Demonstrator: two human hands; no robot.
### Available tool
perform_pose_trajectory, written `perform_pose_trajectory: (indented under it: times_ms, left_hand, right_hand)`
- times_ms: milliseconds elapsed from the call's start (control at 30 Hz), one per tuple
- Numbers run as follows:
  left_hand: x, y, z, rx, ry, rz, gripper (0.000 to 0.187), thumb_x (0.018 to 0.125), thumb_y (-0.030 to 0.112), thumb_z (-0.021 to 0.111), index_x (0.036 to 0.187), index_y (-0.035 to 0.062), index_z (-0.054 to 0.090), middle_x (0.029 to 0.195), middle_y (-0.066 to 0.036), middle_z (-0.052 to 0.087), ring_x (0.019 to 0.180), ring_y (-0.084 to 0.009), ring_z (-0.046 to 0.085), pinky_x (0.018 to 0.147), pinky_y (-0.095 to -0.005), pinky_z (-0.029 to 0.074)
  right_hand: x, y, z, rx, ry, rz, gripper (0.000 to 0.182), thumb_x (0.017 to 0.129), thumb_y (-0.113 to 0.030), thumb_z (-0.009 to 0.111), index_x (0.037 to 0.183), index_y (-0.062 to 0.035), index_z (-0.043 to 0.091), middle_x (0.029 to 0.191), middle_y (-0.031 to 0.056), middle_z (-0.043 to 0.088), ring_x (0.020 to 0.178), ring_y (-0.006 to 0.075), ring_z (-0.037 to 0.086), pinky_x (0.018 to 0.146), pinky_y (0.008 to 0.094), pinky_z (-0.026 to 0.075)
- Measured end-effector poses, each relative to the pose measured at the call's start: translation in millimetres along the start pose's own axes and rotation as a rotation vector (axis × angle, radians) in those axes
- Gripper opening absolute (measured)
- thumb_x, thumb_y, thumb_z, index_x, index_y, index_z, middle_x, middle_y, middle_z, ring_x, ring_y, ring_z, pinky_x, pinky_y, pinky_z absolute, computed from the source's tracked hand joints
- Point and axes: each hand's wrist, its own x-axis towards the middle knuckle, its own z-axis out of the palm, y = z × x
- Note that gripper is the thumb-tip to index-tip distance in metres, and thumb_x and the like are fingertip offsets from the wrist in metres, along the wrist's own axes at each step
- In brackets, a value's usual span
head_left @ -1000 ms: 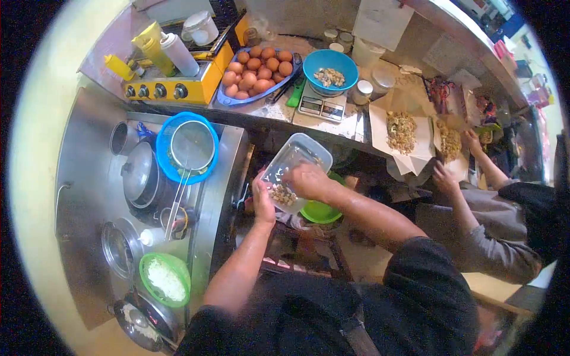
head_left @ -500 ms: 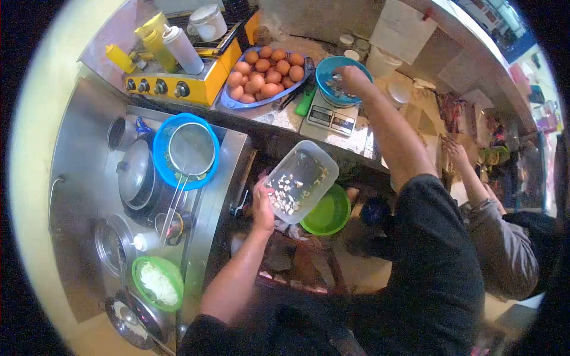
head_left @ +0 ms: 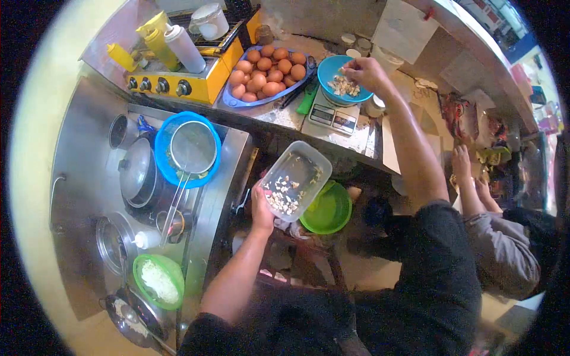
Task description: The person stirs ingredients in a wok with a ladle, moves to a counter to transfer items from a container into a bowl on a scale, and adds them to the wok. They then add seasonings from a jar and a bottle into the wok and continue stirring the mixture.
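Note:
My left hand [head_left: 262,209] grips one side of a clear plastic container [head_left: 309,178], which is tilted. Small chopped whitish pieces [head_left: 285,202] lie mostly at its near end. Over the right rim of a blue bowl [head_left: 325,70] hovers my right hand [head_left: 363,72], its fingers drawn together in a pinch. What the fingertips hold, if anything, is too small to make out. Pale brownish chopped pieces [head_left: 343,87] lie in the bowl, which stands on a digital kitchen scale [head_left: 332,117].
A blue tray [head_left: 237,102] of brown eggs is left of the scale. On the steel counter are a blue basket [head_left: 161,142] with a strainer [head_left: 193,147], a lidded pot [head_left: 138,172] and a green basket [head_left: 172,270]. A green basin [head_left: 332,210] sits below. A co-worker's arms [head_left: 470,190] are at right.
My right hand has lifted from inside the blue bowl to above its right rim, uncovering the pieces there. My left hand keeps the container nearly in place. The co-worker's hands have shifted slightly.

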Motion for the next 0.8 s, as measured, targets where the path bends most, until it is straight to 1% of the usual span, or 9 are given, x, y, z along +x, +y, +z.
perform_pose_trajectory:
  times_ms: [67, 133, 167, 233, 267, 400, 500, 600, 800]
  left_hand:
    - [6, -3, 1, 0.05, -0.027, 0.037, 0.064, 0.092, 0.059, 0.036, 0.129, 0.0071, 0.039, 0.111, -0.009, 0.049, 0.106, -0.0209, 0.052, 0.092, -0.0362, 0.044]
    - [10, -2, 7, 0.08, -0.033, 0.034, 0.064, 0.092, 0.059, 0.036, 0.129, 0.0073, 0.039, 0.111, -0.009, 0.049, 0.106, -0.0207, 0.052, 0.093, -0.0365, 0.043]
    - [9, -2, 14, -0.004, -0.035, 0.034, 0.057, 0.096, 0.05, 0.035, 0.129, 0.0051, 0.044, 0.116, -0.005, 0.047, 0.098, -0.0148, 0.044, 0.092, -0.0309, 0.036]
    - [9, -5, 17, 0.041, -0.051, 0.048, 0.059, 0.094, 0.054, 0.037, 0.128, 0.0067, 0.042, 0.113, -0.007, 0.049, 0.103, -0.0183, 0.049, 0.093, -0.0343, 0.04]
    - [8, -6, 17, 0.065, -0.057, 0.053, 0.06, 0.093, 0.056, 0.037, 0.128, 0.0076, 0.04, 0.112, -0.007, 0.05, 0.106, -0.02, 0.051, 0.093, -0.036, 0.042]
    - [-2, 2, 17, 0.067, -0.078, 0.051, 0.059, 0.093, 0.055, 0.038, 0.128, 0.0078, 0.041, 0.113, -0.008, 0.052, 0.107, -0.0199, 0.051, 0.093, -0.0361, 0.041]
    - [-8, 4, 15, 0.02, -0.096, 0.045, 0.059, 0.093, 0.056, 0.037, 0.127, 0.0081, 0.041, 0.113, -0.008, 0.052, 0.107, -0.0199, 0.052, 0.093, -0.0361, 0.042]
    - [-14, 10, 17, 0.002, -0.073, 0.044, 0.058, 0.094, 0.055, 0.036, 0.127, 0.0084, 0.041, 0.113, -0.008, 0.052, 0.106, -0.0201, 0.053, 0.093, -0.0361, 0.043]
    - [-14, -2, -3, 0.01, -0.068, 0.083, 0.051, 0.097, 0.045, 0.034, 0.127, 0.0037, 0.043, 0.116, -0.008, 0.05, 0.105, -0.0172, 0.048, 0.094, -0.0323, 0.037]
  right_hand:
    - [-50, -33, 8, 0.04, -0.085, -0.099, 0.019, 0.08, -0.022, 0.069, 0.086, -0.0042, 0.068, 0.072, 0.0056, 0.066, 0.065, 0.0127, 0.059, 0.06, 0.0299, 0.049]
    - [-105, -67, 33, -0.158, -0.278, -0.121, 0.015, 0.082, -0.016, 0.067, 0.093, -0.005, 0.067, 0.077, 0.0038, 0.066, 0.068, 0.0113, 0.06, 0.061, 0.0274, 0.049]
    - [-131, -76, 52, -0.2, -0.344, -0.245, 0.016, 0.081, -0.017, 0.066, 0.094, -0.0071, 0.068, 0.079, 0.0065, 0.067, 0.069, 0.0156, 0.062, 0.066, 0.0303, 0.051]
    - [-171, -73, 96, -0.278, -0.477, -0.239, 0.023, 0.077, -0.026, 0.067, 0.09, -0.0077, 0.07, 0.083, 0.0134, 0.068, 0.075, 0.0307, 0.065, 0.071, 0.04, 0.052]
    - [-182, -51, 125, -0.595, -0.529, -0.29, 0.019, 0.077, -0.021, 0.066, 0.09, -0.0076, 0.069, 0.084, 0.0143, 0.068, 0.078, 0.0327, 0.065, 0.073, 0.0404, 0.052]
    - [-182, -38, 107, -0.299, -0.317, -0.237, 0.009, 0.071, -0.011, 0.065, 0.077, -0.0044, 0.066, 0.076, 0.0161, 0.066, 0.077, 0.0317, 0.065, 0.069, 0.0406, 0.051]
    - [-103, -3, 45, -0.503, -0.014, -0.268, 0.013, 0.073, -0.01, 0.065, 0.084, -0.0041, 0.067, 0.068, 0.0109, 0.064, 0.066, 0.0166, 0.063, 0.06, 0.0336, 0.049]
    - [-32, 20, 0, -0.386, 0.262, -0.192, 0.016, 0.074, -0.016, 0.065, 0.083, -0.0033, 0.067, 0.08, 0.0186, 0.065, 0.074, 0.0315, 0.065, 0.065, 0.0399, 0.05]
    - [48, 47, -16, -0.677, 0.134, -0.19, 0.02, 0.076, -0.021, 0.063, 0.087, -0.005, 0.068, 0.084, 0.0192, 0.066, 0.078, 0.032, 0.065, 0.068, 0.0399, 0.051]
